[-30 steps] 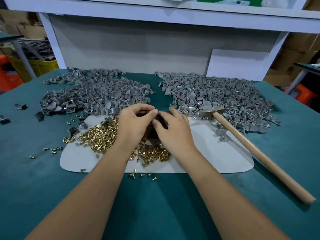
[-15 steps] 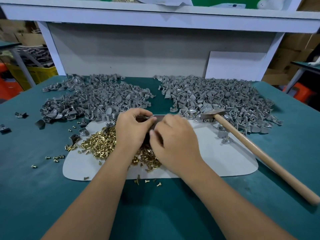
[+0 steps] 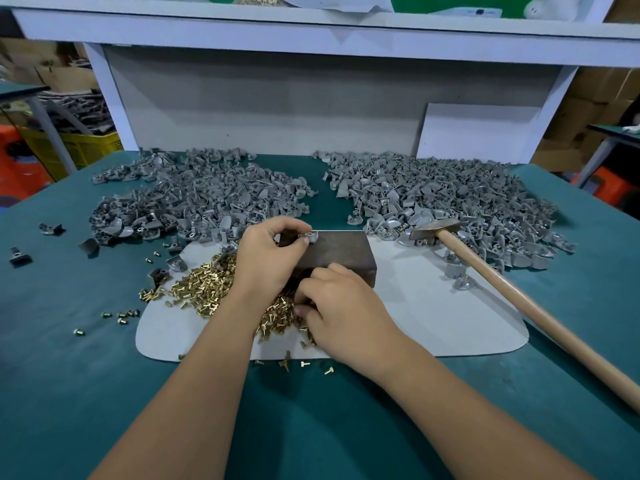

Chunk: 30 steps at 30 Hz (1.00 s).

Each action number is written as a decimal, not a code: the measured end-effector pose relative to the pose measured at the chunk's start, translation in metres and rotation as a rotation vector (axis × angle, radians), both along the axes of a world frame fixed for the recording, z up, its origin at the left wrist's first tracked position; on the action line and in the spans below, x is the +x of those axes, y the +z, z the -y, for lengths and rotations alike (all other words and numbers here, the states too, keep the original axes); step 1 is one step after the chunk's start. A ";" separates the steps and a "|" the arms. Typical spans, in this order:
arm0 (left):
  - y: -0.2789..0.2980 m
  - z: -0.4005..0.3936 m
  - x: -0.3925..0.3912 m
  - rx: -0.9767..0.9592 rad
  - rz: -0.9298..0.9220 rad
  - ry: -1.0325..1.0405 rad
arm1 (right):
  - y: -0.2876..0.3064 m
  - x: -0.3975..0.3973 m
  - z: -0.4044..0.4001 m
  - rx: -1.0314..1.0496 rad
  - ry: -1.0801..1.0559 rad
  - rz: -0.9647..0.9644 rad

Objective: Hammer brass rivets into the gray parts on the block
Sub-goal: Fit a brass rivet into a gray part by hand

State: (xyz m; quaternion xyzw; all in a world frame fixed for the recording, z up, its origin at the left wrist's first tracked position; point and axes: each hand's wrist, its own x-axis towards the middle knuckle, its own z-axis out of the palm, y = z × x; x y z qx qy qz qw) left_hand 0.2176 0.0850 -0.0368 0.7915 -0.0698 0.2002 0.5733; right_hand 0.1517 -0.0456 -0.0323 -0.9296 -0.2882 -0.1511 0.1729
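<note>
A dark metal block (image 3: 341, 252) stands on a grey mat (image 3: 433, 317) in the middle of the green table. My left hand (image 3: 266, 258) pinches a small gray part (image 3: 310, 236) at the block's top left edge. My right hand (image 3: 341, 317) is lower, at the near side of the block, with its fingers curled into the pile of brass rivets (image 3: 207, 285); what it pinches is hidden. A wooden-handled hammer (image 3: 502, 296) lies to the right, its head (image 3: 434, 228) against the right heap of parts.
Two big heaps of gray parts lie at the back, a left heap (image 3: 194, 199) and a right heap (image 3: 446, 195). Loose rivets (image 3: 121, 315) and several stray dark parts (image 3: 19, 256) are scattered on the left. A white shelf frame (image 3: 311, 29) rises behind the table.
My right hand has dropped from the block's top down to the rivet pile, uncovering the block. My left hand still holds the part at the block's edge.
</note>
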 end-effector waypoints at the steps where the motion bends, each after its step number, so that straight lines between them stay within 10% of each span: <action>1: 0.000 0.000 0.000 0.007 0.004 0.012 | 0.000 0.000 0.000 0.010 0.011 0.005; 20: 0.001 0.004 -0.001 0.093 -0.088 0.090 | 0.032 0.063 0.007 0.990 -0.401 -0.053; 30: 0.006 0.004 -0.005 0.089 -0.071 0.058 | 0.018 0.063 0.014 0.777 -0.288 -0.037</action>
